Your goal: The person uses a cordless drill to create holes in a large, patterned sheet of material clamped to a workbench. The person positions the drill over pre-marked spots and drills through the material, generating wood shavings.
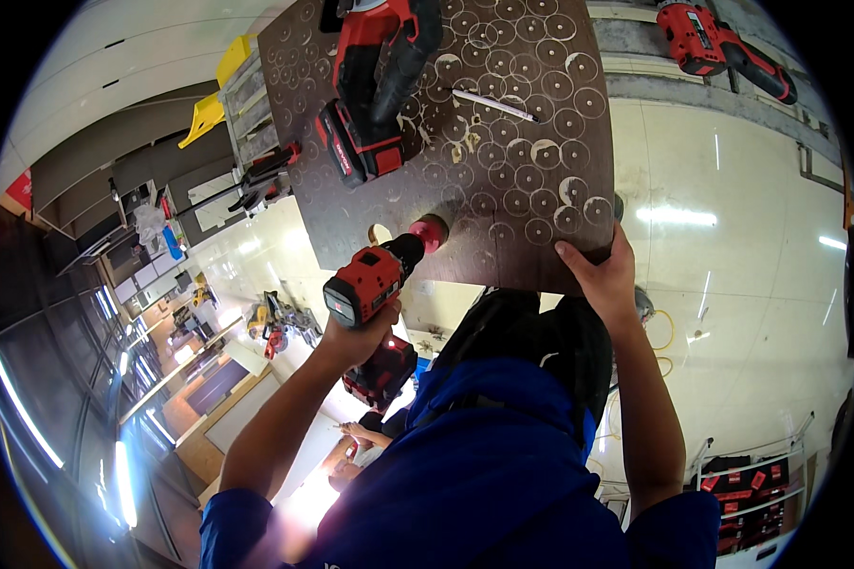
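Observation:
My left hand (356, 339) is closed around the grip of a red-and-black cordless drill (362, 283), its battery hanging below. A pink hole saw (430, 232) in the chuck is at the face of a brown board (337, 220); whether it is cutting cannot be told. Just left of it a round hole (380, 233) shows in the board. My right hand (607, 283) grips the board's near right corner, thumb on top, other fingers mostly hidden. Many scribed or cut circles cover the board.
A red-and-black cordless tool (375, 71) and a white pen (495, 105) lie on the board. Another red drill (697, 45) rests on the metal frame at far right. Low at left is another person's hand (362, 434). A tool cart (750, 488) stands lower right.

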